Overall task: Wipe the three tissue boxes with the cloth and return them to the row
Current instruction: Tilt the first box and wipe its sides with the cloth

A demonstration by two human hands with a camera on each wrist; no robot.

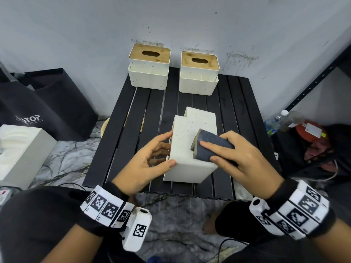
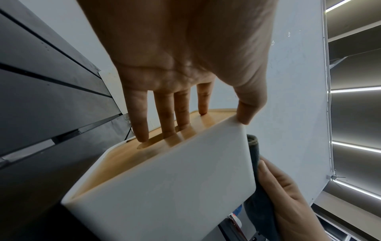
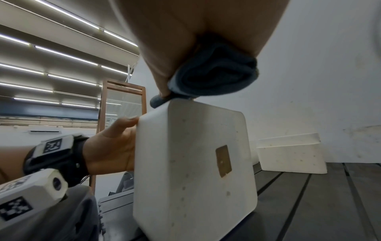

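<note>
- The tissue box being cleaned stands tipped on its side on the black slatted surface, between the two hands. Its wooden lid faces the left hand and a plain white face is turned up, most likely so the sides get wiped as well as the top.
- The left hand steadies it: the fingers lie nearly straight, their tips against the wooden lid, and the thumb hooks over the upper edge. This looks meant to brace the box against the push of wiping.
- The right hand pinches a folded dark blue cloth between thumb and fingers and presses it on the upturned face, near the edge closest to that hand.
- Two more tissue boxes stand upright beyond both hands, side by side against the wall. They seem to mark the row to which the third must return.
- I judge the wiping of this box to be under way.
</note>
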